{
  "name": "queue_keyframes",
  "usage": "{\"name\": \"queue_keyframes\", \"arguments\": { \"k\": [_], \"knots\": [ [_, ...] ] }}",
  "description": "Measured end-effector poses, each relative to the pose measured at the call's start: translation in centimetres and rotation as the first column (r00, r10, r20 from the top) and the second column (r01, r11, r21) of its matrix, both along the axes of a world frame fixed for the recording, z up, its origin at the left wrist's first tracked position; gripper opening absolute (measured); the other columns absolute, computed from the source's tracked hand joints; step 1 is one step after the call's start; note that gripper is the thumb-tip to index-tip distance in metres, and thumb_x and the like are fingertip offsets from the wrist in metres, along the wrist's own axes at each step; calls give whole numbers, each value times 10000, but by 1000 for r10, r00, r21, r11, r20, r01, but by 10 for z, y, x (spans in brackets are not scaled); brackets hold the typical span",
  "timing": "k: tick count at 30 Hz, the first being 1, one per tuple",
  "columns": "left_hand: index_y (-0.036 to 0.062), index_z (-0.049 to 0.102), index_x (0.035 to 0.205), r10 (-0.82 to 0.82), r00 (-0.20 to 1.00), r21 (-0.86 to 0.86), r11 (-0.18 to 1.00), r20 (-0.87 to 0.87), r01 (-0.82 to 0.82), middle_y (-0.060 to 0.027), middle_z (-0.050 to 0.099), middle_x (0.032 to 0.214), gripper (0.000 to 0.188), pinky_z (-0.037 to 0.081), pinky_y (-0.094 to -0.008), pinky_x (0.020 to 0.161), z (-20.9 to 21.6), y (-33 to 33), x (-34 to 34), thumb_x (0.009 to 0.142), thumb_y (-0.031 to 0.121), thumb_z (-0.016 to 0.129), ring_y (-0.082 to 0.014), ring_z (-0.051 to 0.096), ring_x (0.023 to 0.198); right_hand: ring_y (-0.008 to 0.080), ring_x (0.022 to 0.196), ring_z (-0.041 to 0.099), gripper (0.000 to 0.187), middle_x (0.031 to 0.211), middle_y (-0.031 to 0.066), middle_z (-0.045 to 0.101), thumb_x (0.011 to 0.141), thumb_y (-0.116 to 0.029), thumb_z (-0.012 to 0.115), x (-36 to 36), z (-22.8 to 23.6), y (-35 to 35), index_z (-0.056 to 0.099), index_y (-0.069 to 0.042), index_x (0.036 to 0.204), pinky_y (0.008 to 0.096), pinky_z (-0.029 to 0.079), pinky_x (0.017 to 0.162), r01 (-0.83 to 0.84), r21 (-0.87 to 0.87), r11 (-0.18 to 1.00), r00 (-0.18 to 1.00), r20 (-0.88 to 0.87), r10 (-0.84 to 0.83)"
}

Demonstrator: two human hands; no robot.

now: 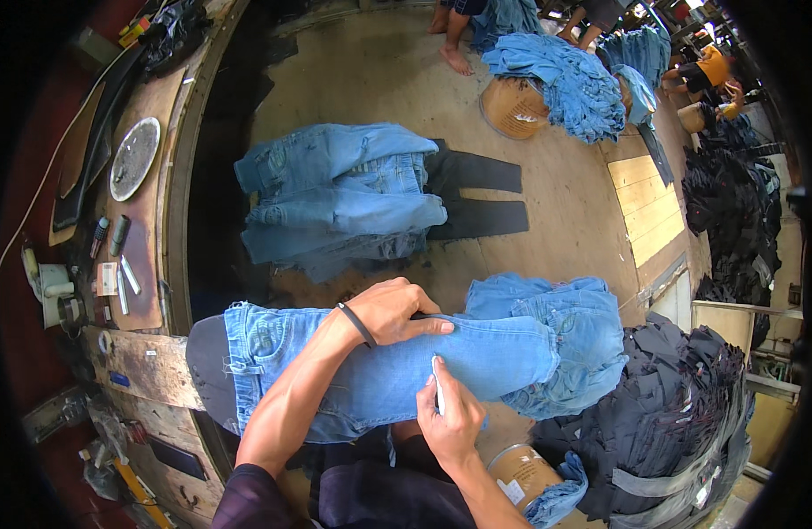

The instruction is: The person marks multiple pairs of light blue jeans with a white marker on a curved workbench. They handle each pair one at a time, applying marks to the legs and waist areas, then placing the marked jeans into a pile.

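A pair of light blue jeans (503, 348) is drawn over a dark board (210, 370) whose rounded end sticks out at the waistband. My left hand (392, 313), with a black band at the wrist, grips the far edge of the denim leg, thumb lying on top and fingers curled at the edge. In my right hand (452, 419) is a slim white pen-like tool (438, 388), its tip at the cloth just below my left thumb. What kind of tool it is I cannot make out. The leg's far end meets a bunched heap of denim (591, 339).
More jeans (335, 189) lie stacked over dark boards (481, 194) ahead. To the left, a wooden bench (150, 282) bears a round grey plate (135, 159) and white sticks. A bundle of black cloth (653, 423) stands at right. Other people (710, 70) sit beyond denim-topped drums (514, 108).
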State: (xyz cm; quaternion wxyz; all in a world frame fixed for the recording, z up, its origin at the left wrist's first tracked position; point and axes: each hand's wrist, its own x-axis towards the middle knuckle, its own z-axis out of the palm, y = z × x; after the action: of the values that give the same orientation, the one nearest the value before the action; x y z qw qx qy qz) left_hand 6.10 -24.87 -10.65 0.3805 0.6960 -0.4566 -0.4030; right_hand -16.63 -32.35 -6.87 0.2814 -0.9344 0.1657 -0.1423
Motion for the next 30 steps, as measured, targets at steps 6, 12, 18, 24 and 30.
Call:
{"name": "queue_keyframes", "arguments": {
  "k": [6, 12, 18, 24, 30],
  "knots": [
    [36, 799, 876, 88, 958, -64, 995, 274, -73, -215, 694, 720, 481, 521, -498, 612, 2, 0, -5, 1006, 488, 696, -430, 677, 698, 310, 716, 739, 358, 922, 187, 752, 891, 60, 722, 25, 1, -3, 709, 70, 1249, 382, 593, 642, -1, -8, 1000, 1000, 1, 1],
    [29, 728, 730, 162, 932, -145, 982, 323, -120, -199, 647, 641, 513, 488, -496, 564, 0, -1, -7, 1003, 462, 704, -418, 648, 638, 261, 632, 697, 425, 785, 137, 712, 865, 76, 729, -8, 8, 9, 694, 71, 1289, 352, 568, 595, -2, 20, 1000, 1000, -14, 2],
    [23, 741, 746, 173, 934, -136, 981, 312, -136, -209, 652, 650, 503, 498, -500, 579, -1, -2, -7, 997, 458, 710, -418, 655, 646, 278, 650, 728, 388, 835, 174, 751, 874, 76, 725, -31, 16, 19, 706, 83, 1262, 359, 582, 611, 18, 44, 999, 999, -43, -16],
    [22, 783, 806, 172, 939, -102, 984, 296, -148, -220, 689, 698, 494, 540, -496, 623, -2, -2, -7, 985, 477, 717, -419, 691, 696, 299, 705, 760, 353, 928, 204, 776, 886, 68, 726, -2, 6, 4, 717, 85, 1238, 364, 602, 640, 36, 23, 999, 998, 43, -37],
    [29, 808, 849, 156, 945, -60, 988, 288, -144, -224, 713, 735, 478, 560, -493, 649, -2, -3, -7, 984, 478, 717, -423, 708, 729, 313, 734, 768, 383, 964, 216, 782, 879, 66, 732, 9, -6, 1, 706, 85, 1261, 384, 613, 667, 39, 10, 999, 999, -2, -39]
  ]
}}
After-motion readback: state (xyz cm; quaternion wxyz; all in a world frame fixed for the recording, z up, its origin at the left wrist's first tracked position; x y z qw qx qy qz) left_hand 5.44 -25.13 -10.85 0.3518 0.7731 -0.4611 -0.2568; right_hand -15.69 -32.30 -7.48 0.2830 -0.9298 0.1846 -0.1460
